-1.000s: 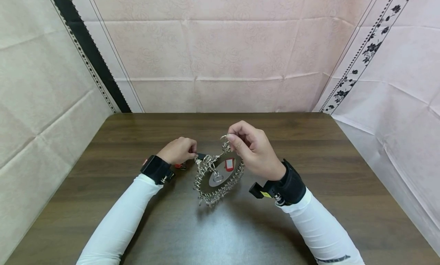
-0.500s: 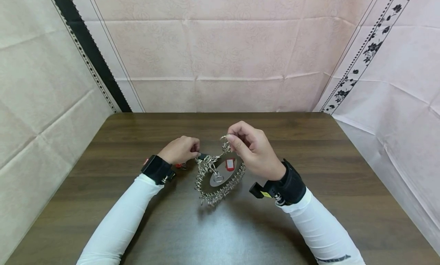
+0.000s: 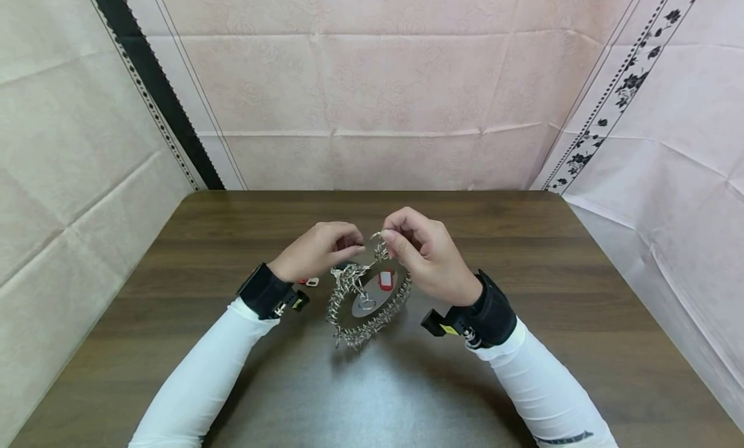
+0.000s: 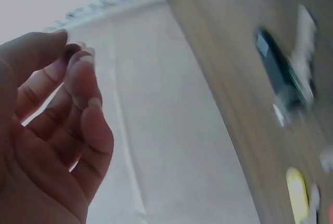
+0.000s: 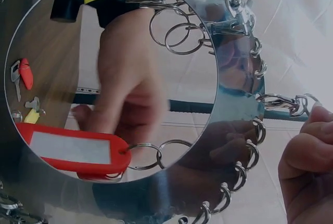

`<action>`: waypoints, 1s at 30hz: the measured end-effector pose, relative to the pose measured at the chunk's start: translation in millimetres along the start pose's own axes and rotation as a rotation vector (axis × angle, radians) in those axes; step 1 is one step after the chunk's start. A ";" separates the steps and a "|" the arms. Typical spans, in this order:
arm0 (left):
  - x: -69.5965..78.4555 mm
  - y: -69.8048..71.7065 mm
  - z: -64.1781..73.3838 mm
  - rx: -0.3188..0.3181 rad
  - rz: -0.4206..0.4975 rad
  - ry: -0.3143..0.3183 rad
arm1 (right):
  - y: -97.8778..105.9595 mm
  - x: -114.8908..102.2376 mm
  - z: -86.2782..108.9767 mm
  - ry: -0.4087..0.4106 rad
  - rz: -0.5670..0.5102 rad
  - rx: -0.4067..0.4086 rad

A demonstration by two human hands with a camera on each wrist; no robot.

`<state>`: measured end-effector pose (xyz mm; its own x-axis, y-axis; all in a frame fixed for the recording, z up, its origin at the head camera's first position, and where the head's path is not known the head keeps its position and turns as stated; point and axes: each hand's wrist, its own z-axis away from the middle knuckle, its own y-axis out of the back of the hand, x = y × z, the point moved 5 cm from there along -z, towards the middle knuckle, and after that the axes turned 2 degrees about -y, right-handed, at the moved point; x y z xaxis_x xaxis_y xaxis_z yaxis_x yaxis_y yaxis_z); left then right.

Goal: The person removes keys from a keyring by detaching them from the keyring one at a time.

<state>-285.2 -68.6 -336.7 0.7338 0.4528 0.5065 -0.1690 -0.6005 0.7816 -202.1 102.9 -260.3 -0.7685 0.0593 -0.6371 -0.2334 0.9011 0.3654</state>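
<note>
A flat, shiny metal key ring disc (image 3: 347,311), with a big round hole and small rings and clasps along its rim, hangs tilted over the table. My right hand (image 3: 427,257) pinches a small split ring at its top, joined to the disc by a swivel clasp (image 5: 281,101). A red key tag (image 5: 78,150) with a white label hangs across the hole. My left hand (image 3: 320,248), its fingers loosely bent and the thumb below, is just left of the split ring. Nothing shows in its grasp; through the hole, the right wrist view shows it blurred.
Beyond the disc, a black key fob (image 4: 281,68) lies on the wooden table (image 3: 232,370). A yellow key tag (image 4: 297,193) lies nearby. A red tag (image 5: 26,73) with a key is seen through the hole. Pale cloth (image 3: 407,86) hangs behind the table.
My left hand has left the black fob at the disc's left side, risen and moved right toward the split ring, fingers loosening. My right hand and the disc have barely moved.
</note>
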 end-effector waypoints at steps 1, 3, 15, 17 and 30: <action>4.9 0.0 -0.3 0.007 0.049 -0.017 | 0.0 0.0 0.2 0.001 0.001 -0.001; 14.2 0.0 -0.2 0.015 0.145 -0.045 | 0.0 0.0 0.3 0.001 0.001 -0.004; 42.1 -5.1 1.2 -0.077 0.277 -0.112 | -1.0 -0.4 2.1 0.018 0.001 -0.017; 42.4 -5.8 1.2 -0.096 0.297 -0.100 | -1.4 -1.1 2.1 0.023 -0.001 -0.019; 44.5 -8.1 1.9 -0.104 0.286 -0.149 | -3.6 -2.7 1.1 0.049 -0.007 -0.023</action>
<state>-249.9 -44.9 -321.1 0.7334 0.1700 0.6582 -0.4427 -0.6153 0.6522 -198.6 99.9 -260.6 -0.7950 0.0315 -0.6058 -0.2518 0.8915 0.3767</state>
